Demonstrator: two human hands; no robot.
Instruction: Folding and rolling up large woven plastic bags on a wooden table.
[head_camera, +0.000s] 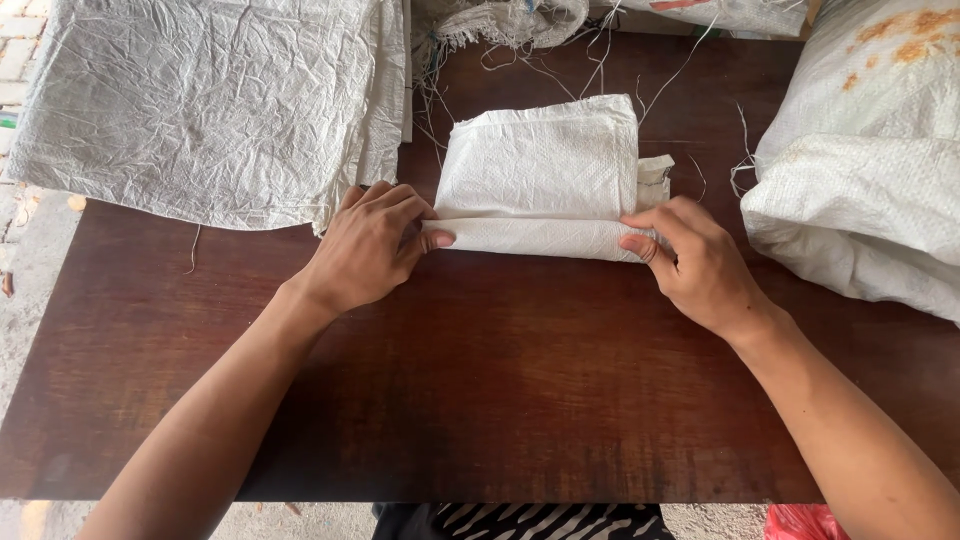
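Sack (545, 165), white and woven, is seen folded into a compact rectangle near the middle of the far half of the dark wooden desk (480, 400). Its near edge has been turned into a narrow roll (535, 238) that lies across the desk, and this roll is gripped at both ends. The left hand (370, 245) is closed on the roll's left end, with the thumb pressed against the front and the fingers curled over the top. The right hand (690, 255) is clamped on the right end in the same way, thumb at the front, fingers over the fold. Both forearms are stretched in from the near edge of the desk, well apart from each other.

A stack of flat, creased sacks (210, 100) is laid on the far left corner, overhanging the desk's left edge, just beside the left hand but apart from the folded sack. A filled bag (860, 170) with orange stains near its top is set at the right edge, near the right hand. Loose pale threads (600, 50) are scattered over the far part of the desk behind the sack. Frayed sacking (500, 20) is visible at the far edge. Something red (800, 522) shows below the desk's near right corner; what it is cannot be told.
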